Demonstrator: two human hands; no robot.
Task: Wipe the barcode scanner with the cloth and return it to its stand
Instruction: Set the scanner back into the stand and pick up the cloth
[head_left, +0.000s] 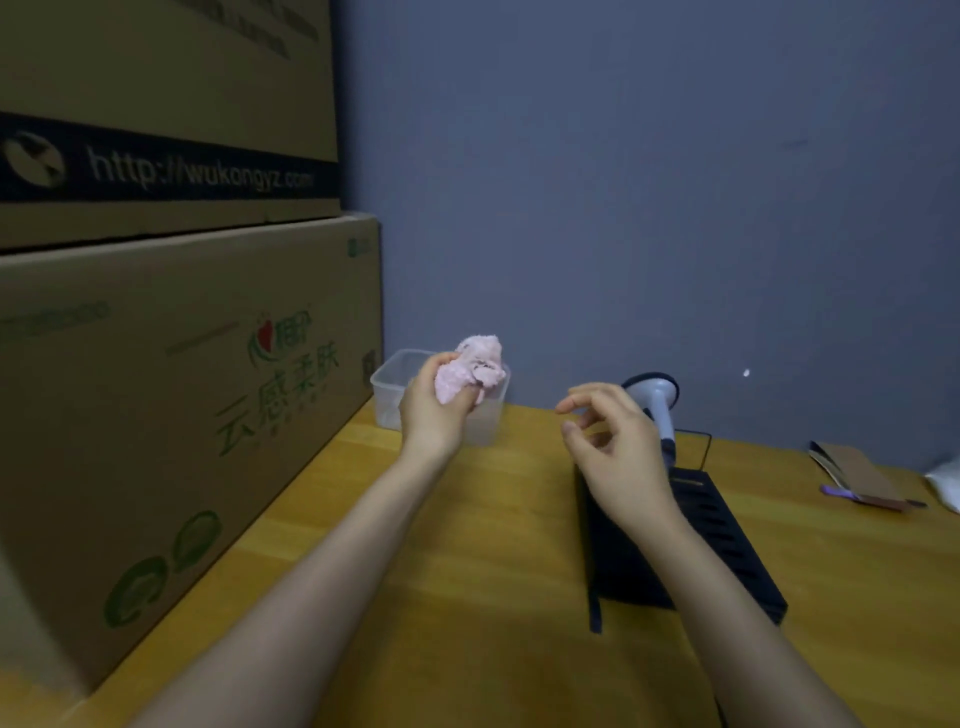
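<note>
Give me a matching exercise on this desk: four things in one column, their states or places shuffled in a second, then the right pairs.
Things:
1. pink cloth
2. barcode scanner
3. clear plastic tub
4. right hand

States or places:
A. open, holding nothing
B. bunched in the left hand
C. upright behind the right hand
D. on the table beside the cardboard boxes

Pairs: 1-B, 2-C, 3-D, 4-A

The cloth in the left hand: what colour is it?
Pale pink, seen in the head view: cloth.
</note>
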